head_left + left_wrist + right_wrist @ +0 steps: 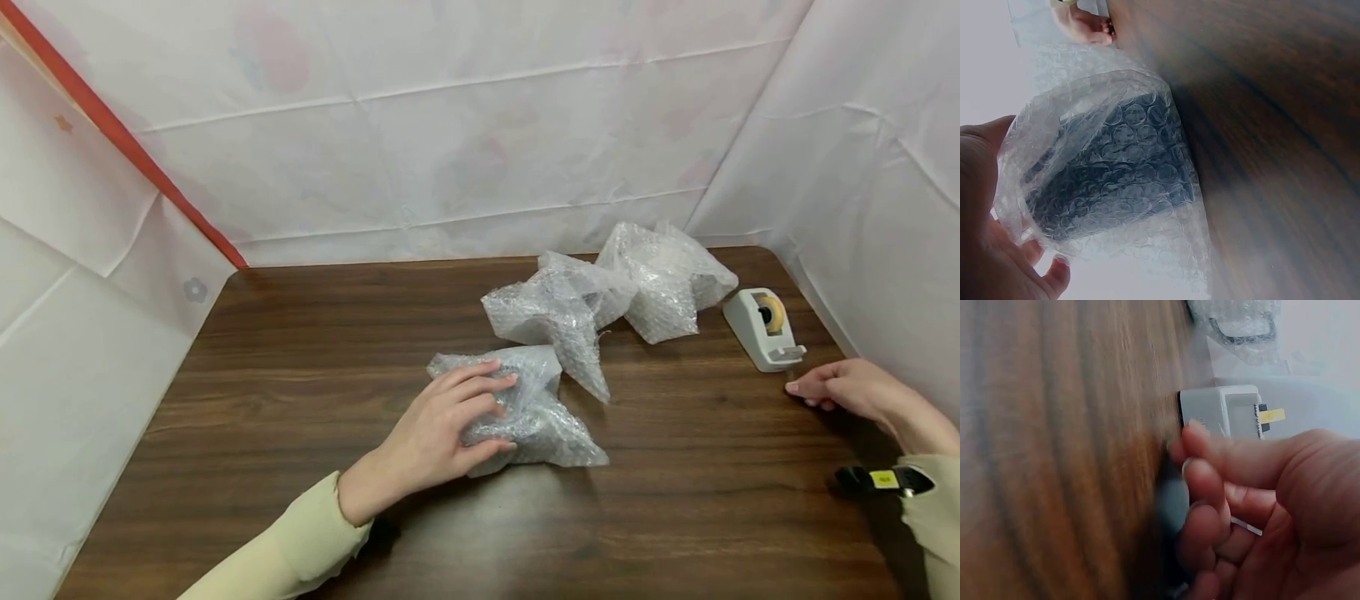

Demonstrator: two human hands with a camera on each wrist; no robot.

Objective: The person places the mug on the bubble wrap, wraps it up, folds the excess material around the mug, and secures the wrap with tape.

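Observation:
My left hand (453, 417) rests spread over a bubble-wrapped package (551, 429) on the table. The left wrist view shows a dark thing (1116, 162) inside the clear wrap, with thumb and fingers at the wrap's near end. At the right, just in front of the white tape dispenser (757, 333), my right hand (855, 390) has thumb and index finger pinched together. A short bit of clear tape (790, 377) shows between its fingertips and the dispenser's cutter. The right wrist view has the curled fingers low beside the dispenser (1200, 403), close to the tabletop.
Two more bubble-wrapped bundles (558, 304) (660, 279) lie behind the package, one partly touching it. A black strap with a yellow label (883, 479) is by the right wrist. White curtain sheets (450, 125) enclose the back and sides of the brown wooden table (300, 367).

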